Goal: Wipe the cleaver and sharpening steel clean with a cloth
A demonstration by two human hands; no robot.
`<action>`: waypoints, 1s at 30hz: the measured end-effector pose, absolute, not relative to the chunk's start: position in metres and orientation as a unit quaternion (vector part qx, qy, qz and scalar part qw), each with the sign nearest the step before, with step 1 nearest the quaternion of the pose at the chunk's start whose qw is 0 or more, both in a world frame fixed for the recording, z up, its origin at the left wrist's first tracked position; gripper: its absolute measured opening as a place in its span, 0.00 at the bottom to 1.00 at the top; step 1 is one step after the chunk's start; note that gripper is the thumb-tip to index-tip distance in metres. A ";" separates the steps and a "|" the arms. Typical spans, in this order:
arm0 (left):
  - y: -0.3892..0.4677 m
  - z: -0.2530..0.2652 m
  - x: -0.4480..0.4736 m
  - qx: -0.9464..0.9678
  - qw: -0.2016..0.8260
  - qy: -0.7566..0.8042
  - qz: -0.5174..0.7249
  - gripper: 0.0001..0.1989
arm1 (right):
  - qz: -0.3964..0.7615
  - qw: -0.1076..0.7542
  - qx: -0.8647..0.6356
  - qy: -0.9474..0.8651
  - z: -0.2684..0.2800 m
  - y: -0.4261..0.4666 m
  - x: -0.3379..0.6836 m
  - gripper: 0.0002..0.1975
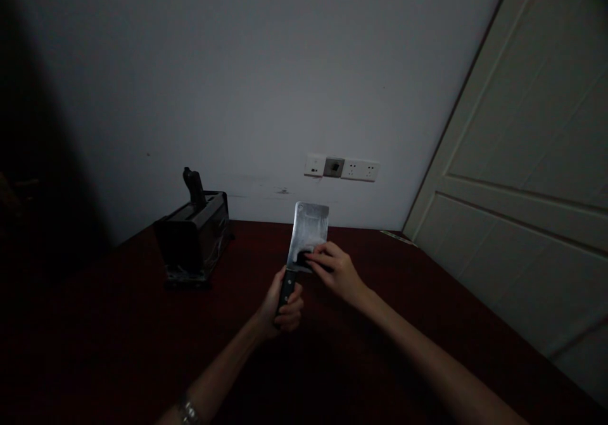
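A: Dim room. Pale wall (pixel 237 83) across upper frame, panelled door (pixel 532 190) at right edge. Dark red table (pixel 427 298) over lower half.

B: Wall fittings?

A: White socket strip (pixel 342 168) just above ctr, w/ one grey plate in it. Below that, nr frame ctr: cleaver (pixel 310 228), blade up, flat side toward cam, tilted slightly right.

B: Hands?

A: Left hand (pixel 281 308) just below ctr, fist closed round the black handle (pixel 287 287). Bracelet (pixel 187 410) on that wrist, bottom edge. Right hand (pixel 336 269) right of ctr, fingers loosely curled, tips pressed on lower part of blade. Something dark under those fingertips, poss. a small cloth or pad; too dim to tell.

B: Cleaver on the table?

A: No, held up clear of it, between both hands.

B: Else?

A: Dark knife block (pixel 194 235) left of ctr, on table nr wall, one black handle (pixel 194 186) sticking out top. Well apart from hands. Far left of frame in deep shadow, nothing readable.
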State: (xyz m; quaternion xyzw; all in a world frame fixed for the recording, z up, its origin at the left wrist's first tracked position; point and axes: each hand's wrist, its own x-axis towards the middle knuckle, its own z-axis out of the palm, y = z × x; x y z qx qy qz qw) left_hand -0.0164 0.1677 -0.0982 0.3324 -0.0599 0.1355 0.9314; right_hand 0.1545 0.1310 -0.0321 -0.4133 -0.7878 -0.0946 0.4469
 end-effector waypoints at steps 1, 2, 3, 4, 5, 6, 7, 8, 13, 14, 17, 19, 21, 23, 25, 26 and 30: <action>0.168 -0.099 -0.016 0.332 0.932 -0.062 0.134 0.28 | -0.085 0.438 -0.407 -0.797 -0.038 0.125 0.150 0.11; 0.169 -0.100 -0.016 0.329 0.933 -0.061 0.132 0.28 | -0.078 0.432 -0.402 -0.804 -0.041 0.122 0.148 0.11; 0.168 -0.101 -0.015 0.325 0.935 -0.059 0.131 0.28 | -0.076 0.428 -0.401 -0.806 -0.042 0.122 0.148 0.11; 0.168 -0.102 -0.014 0.320 0.937 -0.056 0.131 0.28 | -0.078 0.427 -0.402 -0.806 -0.039 0.125 0.150 0.11; 0.167 -0.103 -0.013 0.316 0.938 -0.055 0.130 0.28 | -0.085 0.429 -0.409 -0.800 -0.035 0.129 0.154 0.10; 0.165 -0.103 -0.012 0.312 0.940 -0.055 0.127 0.28 | -0.096 0.435 -0.422 -0.790 -0.029 0.135 0.159 0.10; 0.164 -0.104 -0.011 0.310 0.941 -0.057 0.121 0.28 | -0.109 0.444 -0.437 -0.775 -0.024 0.141 0.164 0.10; 0.163 -0.105 -0.011 0.309 0.942 -0.061 0.115 0.28 | -0.121 0.454 -0.451 -0.758 -0.019 0.147 0.169 0.09; 0.161 -0.104 -0.011 0.295 0.945 -0.064 0.126 0.28 | -0.118 0.449 -0.453 -0.761 -0.023 0.145 0.167 0.09; 0.162 -0.104 -0.012 0.291 0.945 -0.065 0.133 0.28 | -0.106 0.440 -0.441 -0.775 -0.028 0.139 0.163 0.10; 0.165 -0.103 -0.014 0.286 0.945 -0.067 0.142 0.28 | -0.069 0.422 -0.412 -0.805 -0.039 0.125 0.150 0.10; 0.165 -0.102 -0.014 0.288 0.945 -0.069 0.141 0.29 | -0.048 0.421 -0.409 -0.808 -0.040 0.122 0.145 0.09; 0.165 -0.101 -0.014 0.291 0.944 -0.071 0.137 0.29 | -0.025 0.424 -0.408 -0.808 -0.036 0.124 0.142 0.07; 0.165 -0.099 -0.015 0.296 0.943 -0.070 0.132 0.28 | -0.006 0.419 -0.406 -0.812 -0.029 0.129 0.141 0.05; 0.166 -0.099 -0.016 0.300 0.942 -0.074 0.134 0.28 | 0.000 0.402 -0.405 -0.821 -0.022 0.134 0.139 0.04; 0.166 -0.099 -0.017 0.301 0.941 -0.079 0.136 0.27 | 0.000 0.390 -0.405 -0.827 -0.019 0.136 0.138 0.03; 0.169 -0.104 -0.016 0.313 0.937 -0.085 0.127 0.25 | -0.012 0.348 -0.407 -0.845 -0.015 0.139 0.132 0.01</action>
